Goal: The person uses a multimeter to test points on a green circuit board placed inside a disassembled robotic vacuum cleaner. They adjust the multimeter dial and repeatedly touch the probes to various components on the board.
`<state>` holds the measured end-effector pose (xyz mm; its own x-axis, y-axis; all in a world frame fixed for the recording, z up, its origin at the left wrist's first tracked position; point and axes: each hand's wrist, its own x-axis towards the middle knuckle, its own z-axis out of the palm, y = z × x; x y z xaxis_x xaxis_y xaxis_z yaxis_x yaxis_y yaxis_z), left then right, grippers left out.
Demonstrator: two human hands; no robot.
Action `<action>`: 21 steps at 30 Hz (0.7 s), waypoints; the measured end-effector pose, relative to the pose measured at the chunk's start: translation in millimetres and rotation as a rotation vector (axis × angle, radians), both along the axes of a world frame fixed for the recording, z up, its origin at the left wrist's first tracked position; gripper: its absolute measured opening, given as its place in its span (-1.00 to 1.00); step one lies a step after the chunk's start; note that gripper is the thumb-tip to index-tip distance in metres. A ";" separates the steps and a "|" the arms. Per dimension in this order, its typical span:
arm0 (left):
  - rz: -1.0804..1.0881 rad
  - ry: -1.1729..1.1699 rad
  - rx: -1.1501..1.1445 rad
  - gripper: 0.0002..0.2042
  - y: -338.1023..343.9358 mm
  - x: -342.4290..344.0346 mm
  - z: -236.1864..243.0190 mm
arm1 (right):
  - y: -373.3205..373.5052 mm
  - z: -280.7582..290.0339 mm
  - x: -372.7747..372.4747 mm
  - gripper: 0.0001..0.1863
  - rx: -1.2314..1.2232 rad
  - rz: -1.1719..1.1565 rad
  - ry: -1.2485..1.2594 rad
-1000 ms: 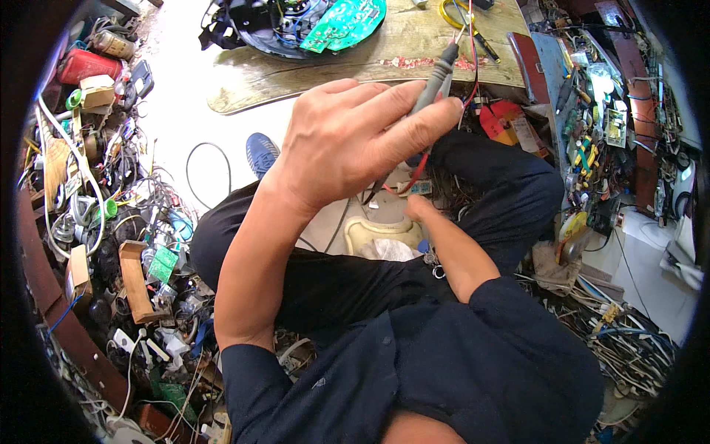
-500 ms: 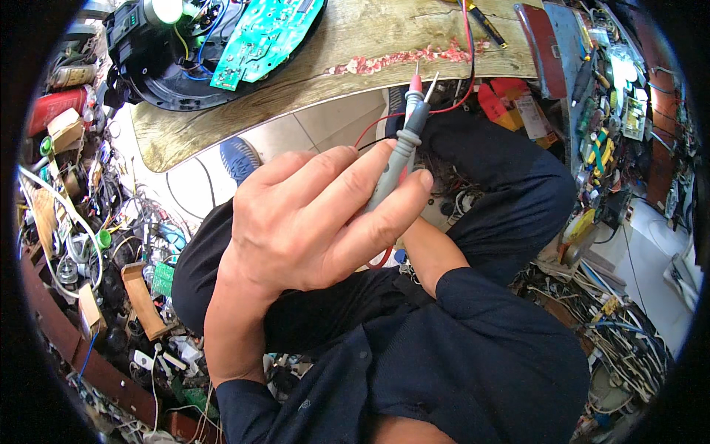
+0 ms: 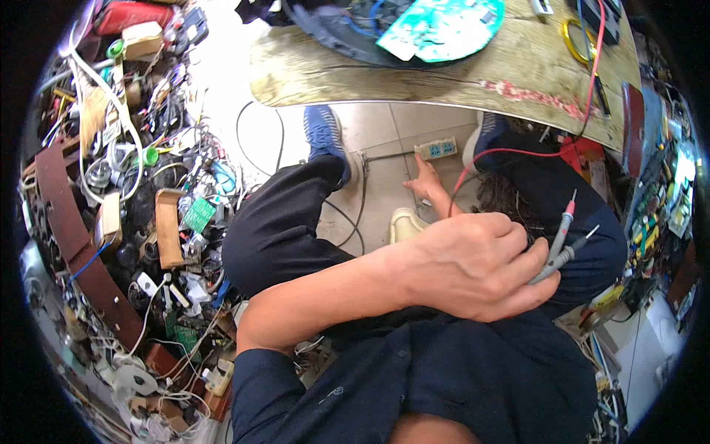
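Note:
My left hand (image 3: 481, 266) is closed round two grey multimeter probes, one with a red collar (image 3: 566, 222) and one with a dark collar (image 3: 569, 251). Their metal tips stick out to the right, above my right thigh. Down near the floor, my right hand (image 3: 426, 182) reaches out with its fingers apart. One fingertip is at the near edge of a power strip (image 3: 438, 149); whether it touches, I cannot tell. My left forearm hides most of the right arm. A red test lead (image 3: 518, 152) runs from the bench toward my hands.
Above, a wooden bench (image 3: 444, 85) holds a green circuit board (image 3: 447, 29) in a black housing and a yellow ring (image 3: 575, 38). A cream-coloured object (image 3: 405, 224) lies near my right hand. Cables and parts (image 3: 133, 244) heap up at left; more clutter (image 3: 654, 200) stands at right.
My left hand has moved right and down with the probes, which now point right. My right hand, hidden before, now shows by the power strip. The view has shifted left.

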<state>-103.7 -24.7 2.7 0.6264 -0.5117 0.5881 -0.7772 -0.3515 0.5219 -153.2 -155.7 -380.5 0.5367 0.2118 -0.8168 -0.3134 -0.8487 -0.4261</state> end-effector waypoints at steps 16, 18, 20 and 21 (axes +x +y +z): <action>0.109 -0.127 -0.155 -0.80 4.8 -28.4 4.2 | -57.1 -15.8 12.4 -0.31 -0.036 0.297 -0.091; 0.129 -0.166 -0.167 -0.80 3.5 -34.1 3.2 | -55.7 0.5 14.7 -0.32 -0.080 0.325 -0.061; 0.147 -0.209 -0.209 -0.80 3.3 -38.2 6.4 | -57.9 12.1 12.1 -0.34 -0.091 0.326 -0.069; 0.144 -0.221 -0.230 -0.80 2.4 -38.8 6.2 | -57.9 16.7 13.1 -0.34 -0.096 0.326 -0.072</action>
<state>-142.4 -22.3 8.9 0.5269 -0.2658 0.8073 -0.8314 -0.3585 0.4246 -140.1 -213.7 -363.8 0.5106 0.3053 -0.8038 0.0084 -0.9366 -0.3504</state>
